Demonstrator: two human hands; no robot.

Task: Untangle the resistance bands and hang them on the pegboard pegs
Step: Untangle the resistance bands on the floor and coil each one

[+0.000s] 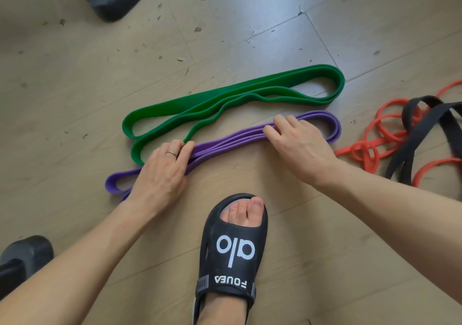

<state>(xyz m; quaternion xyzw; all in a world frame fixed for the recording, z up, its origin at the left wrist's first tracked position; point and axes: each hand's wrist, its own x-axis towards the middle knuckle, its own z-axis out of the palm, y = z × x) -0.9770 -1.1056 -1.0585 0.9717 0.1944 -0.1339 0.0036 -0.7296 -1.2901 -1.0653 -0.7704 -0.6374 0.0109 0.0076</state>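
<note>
1. Left hand [162,172] laid on the purple band [230,142], fingers bent over its folded strands near the left end; whether pinching or only pressing, cannot tell.
2. Right hand [297,144] flat on the same band further right, fingers straight, pressing down.
3. Purple band folded in long loops on the wooden floor [75,87].
4. Green band [225,97] folded just beyond, touching near the left fingers.
5. Red band [380,134] and black band [425,129] tangled together at far right.
6. Foot in black sandal [230,249] below the hands.

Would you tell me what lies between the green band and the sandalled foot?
The folded purple band, with both hands on it, lies between the green band and foot in the head view.
</note>
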